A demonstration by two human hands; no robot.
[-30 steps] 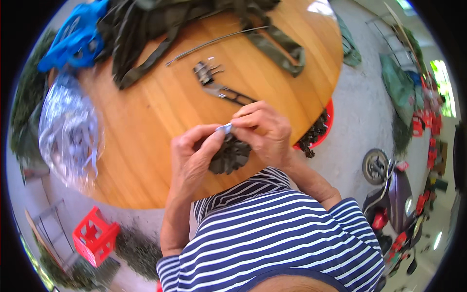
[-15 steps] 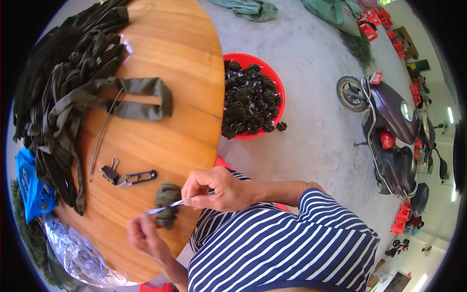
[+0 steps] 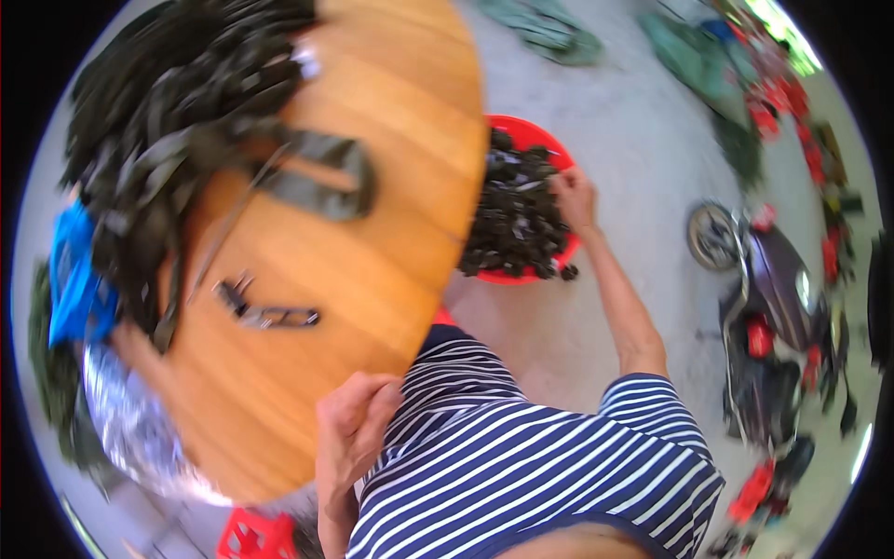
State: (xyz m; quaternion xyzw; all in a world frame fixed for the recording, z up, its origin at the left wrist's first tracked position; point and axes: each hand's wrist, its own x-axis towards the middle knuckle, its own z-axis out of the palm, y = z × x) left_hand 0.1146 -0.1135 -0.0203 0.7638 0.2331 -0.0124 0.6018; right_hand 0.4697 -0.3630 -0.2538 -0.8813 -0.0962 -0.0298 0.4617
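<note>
Right hand (image 3: pixel 573 196) reaches far right into red basin (image 3: pixel 559 154) of black parts (image 3: pixel 512 219), grip unclear; left hand (image 3: pixel 349 433) curled shut near table edge (image 3: pixel 447 279).

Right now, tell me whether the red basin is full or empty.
Full. The red basin holds a heap of small dark pieces, and the right hand reaches into it.

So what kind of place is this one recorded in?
Probably an informal home or yard workshop, hedged. A round wooden table carries a heap of dark green webbing straps, a red basin of small black parts sits on the concrete floor, and a scooter is parked alongside.
</note>
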